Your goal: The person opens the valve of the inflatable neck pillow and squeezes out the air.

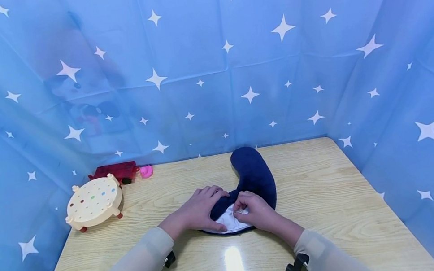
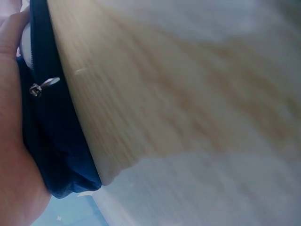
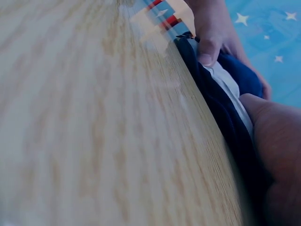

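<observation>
1. The neck pillow (image 1: 255, 172) lies on the table (image 1: 321, 190) under both hands, one arm curving away beyond the right hand.
2. The left hand (image 1: 201, 208) is spread wide across the pillow's nearer end, its thumb pressing the white cloth (image 1: 228, 223) and its fingers over the far side, probably to steady the pillow and keep the slit from closing.
3. The right hand (image 1: 253, 210) has thumb and fingers drawn together, pinching the white cloth; such a small grip suits thin fabric.
4. A zip pull (image 2: 35, 90) hangs on the dark edge beside the left hand, seemingly slid aside so the white shows.
5. Left of the left hand stands a small stool (image 1: 94, 204); behind it are a red cart (image 1: 117, 170) and pink duck (image 1: 146, 171), likely placed there for elbow room.
</observation>
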`<act>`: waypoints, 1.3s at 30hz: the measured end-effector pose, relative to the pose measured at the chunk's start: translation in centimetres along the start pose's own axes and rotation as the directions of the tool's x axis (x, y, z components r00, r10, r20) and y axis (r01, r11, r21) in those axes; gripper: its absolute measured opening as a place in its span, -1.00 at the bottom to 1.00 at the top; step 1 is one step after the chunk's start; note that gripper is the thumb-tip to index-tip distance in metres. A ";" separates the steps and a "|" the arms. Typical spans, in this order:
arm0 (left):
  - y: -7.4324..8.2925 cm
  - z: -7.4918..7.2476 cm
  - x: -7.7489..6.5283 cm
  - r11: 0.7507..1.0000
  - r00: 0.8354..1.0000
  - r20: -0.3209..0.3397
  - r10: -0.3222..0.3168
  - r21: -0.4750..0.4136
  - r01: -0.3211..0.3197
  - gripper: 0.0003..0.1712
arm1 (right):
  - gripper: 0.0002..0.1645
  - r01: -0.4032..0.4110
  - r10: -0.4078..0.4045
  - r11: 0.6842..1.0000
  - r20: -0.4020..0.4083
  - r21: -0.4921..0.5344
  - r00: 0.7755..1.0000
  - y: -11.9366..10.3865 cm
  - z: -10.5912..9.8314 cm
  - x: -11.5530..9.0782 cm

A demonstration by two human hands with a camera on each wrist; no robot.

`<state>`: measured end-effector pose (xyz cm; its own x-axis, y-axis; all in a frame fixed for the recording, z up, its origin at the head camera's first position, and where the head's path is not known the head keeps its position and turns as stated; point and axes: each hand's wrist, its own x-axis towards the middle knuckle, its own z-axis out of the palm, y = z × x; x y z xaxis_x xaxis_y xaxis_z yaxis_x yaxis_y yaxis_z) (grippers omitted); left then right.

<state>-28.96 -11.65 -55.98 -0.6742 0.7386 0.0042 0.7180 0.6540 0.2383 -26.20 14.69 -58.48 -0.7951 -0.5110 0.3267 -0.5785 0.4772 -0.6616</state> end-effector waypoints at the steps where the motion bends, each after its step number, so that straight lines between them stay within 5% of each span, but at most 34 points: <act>1: 0.0 0.0 0.0 1.000 1.000 0.000 -0.002 -0.002 0.002 0.15 | -0.77 0.006 -0.006 1.000 -0.004 0.000 1.000 0.1 0.0 0.0; 39: 0.2 0.0 -0.2 0.999 0.999 0.020 0.040 0.003 -0.040 0.26 | -0.79 -0.040 0.040 0.999 0.033 -0.005 0.999 0.0 -0.1 -0.1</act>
<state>-28.72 -11.69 -55.98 -0.6415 0.7671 -0.0057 0.7448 0.6246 0.2349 -26.11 14.85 -58.44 -0.8109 -0.5153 0.2773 -0.5475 0.5009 -0.6703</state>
